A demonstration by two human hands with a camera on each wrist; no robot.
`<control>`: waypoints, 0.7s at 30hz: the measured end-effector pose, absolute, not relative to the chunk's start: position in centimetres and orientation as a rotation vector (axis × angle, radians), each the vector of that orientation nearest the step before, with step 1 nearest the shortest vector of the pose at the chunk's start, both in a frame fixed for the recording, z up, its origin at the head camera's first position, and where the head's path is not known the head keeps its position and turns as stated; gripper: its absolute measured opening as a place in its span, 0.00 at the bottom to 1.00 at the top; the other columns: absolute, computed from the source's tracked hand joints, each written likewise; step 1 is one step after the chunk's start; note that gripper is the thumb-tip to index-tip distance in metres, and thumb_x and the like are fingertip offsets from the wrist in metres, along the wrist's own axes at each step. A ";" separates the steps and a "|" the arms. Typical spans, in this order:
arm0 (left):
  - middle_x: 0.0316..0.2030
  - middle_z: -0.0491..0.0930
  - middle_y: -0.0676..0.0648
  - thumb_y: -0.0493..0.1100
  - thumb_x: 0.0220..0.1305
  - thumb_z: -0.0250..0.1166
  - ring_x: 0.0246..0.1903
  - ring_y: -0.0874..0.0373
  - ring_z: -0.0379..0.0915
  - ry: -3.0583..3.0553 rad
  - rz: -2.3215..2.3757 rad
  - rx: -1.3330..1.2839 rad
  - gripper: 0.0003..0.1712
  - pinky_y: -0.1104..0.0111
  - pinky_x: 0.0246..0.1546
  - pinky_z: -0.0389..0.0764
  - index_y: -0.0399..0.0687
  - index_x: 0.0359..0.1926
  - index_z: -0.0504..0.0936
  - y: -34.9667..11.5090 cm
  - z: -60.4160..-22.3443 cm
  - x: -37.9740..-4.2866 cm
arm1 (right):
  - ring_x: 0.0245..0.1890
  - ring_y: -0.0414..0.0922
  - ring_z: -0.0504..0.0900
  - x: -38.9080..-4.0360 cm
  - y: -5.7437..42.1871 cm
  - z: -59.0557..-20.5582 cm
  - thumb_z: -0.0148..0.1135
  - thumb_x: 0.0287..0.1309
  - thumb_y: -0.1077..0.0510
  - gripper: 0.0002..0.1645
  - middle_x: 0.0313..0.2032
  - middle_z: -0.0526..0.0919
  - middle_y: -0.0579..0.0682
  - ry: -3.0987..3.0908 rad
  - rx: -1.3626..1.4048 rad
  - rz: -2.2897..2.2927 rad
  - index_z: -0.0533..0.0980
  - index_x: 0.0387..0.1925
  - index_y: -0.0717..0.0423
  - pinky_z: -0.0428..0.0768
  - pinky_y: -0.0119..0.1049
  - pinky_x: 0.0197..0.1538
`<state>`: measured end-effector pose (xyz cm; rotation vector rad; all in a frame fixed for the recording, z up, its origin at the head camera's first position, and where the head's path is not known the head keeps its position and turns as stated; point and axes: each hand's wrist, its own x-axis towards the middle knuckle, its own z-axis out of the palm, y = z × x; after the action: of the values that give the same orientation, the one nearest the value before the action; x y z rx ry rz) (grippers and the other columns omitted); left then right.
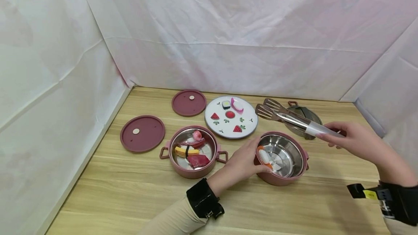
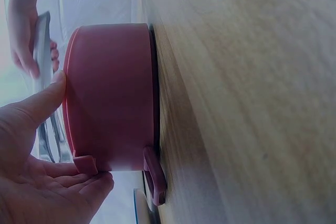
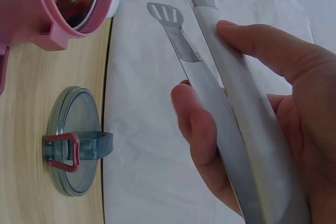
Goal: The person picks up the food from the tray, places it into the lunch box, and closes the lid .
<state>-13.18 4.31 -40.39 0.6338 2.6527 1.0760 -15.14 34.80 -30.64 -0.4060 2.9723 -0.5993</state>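
Note:
My left hand [image 1: 243, 160] grips the left side of a pink pot [image 1: 277, 180] with a steel inside, thumb on the near rim and fingers farther round. In the left wrist view the fingers lie beneath a handle bracket at the pot's rim. A toy sushi piece [image 1: 264, 157], white and orange, lies inside against the left wall. My right hand [image 1: 356, 142] holds metal tongs [image 1: 289, 118] above the pot's far right side. Their slotted tips point left and stand apart, with nothing between them.
A second pink pot [image 1: 187, 174] at left holds several toy food pieces. Behind it are two maroon lids [image 1: 143, 139] and a fruit-patterned plate [image 1: 251, 128] carrying two toy sushi pieces. A clear lid [image 1: 315, 117] lies behind the tongs. White cloth [image 1: 241, 61] walls the table's back and sides.

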 end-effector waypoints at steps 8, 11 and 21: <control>0.77 0.56 0.47 0.59 0.54 0.75 0.75 0.56 0.55 2.659 1.072 0.639 0.59 0.64 0.73 0.66 0.50 0.78 0.53 4.4 -40.5 -13.2 | 0.22 0.33 0.75 -18.3 32.7 -29.3 0.63 0.66 0.47 0.20 0.25 0.83 0.44 3.010 -0.513 -0.365 0.82 0.46 0.60 0.73 0.30 0.24; 0.77 0.56 0.47 0.59 0.54 0.75 0.75 0.56 0.55 2.658 1.069 0.636 0.59 0.64 0.73 0.66 0.50 0.78 0.52 4.4 -40.5 -13.2 | 0.21 0.36 0.74 -19.6 31.8 -28.7 0.63 0.66 0.46 0.23 0.26 0.84 0.46 2.992 -0.531 -0.332 0.81 0.49 0.62 0.71 0.31 0.24; 0.77 0.56 0.47 0.59 0.55 0.74 0.75 0.56 0.55 2.665 1.068 0.640 0.58 0.64 0.73 0.66 0.48 0.78 0.53 4.3 -40.3 -13.1 | 0.24 0.42 0.72 -22.9 29.0 -27.6 0.63 0.66 0.46 0.24 0.29 0.85 0.49 2.946 -0.624 -0.216 0.83 0.48 0.63 0.69 0.36 0.28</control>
<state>-13.08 4.27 -40.30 0.6397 2.6653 1.0685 -22.94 29.04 -27.63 -0.6239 2.9460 -0.2156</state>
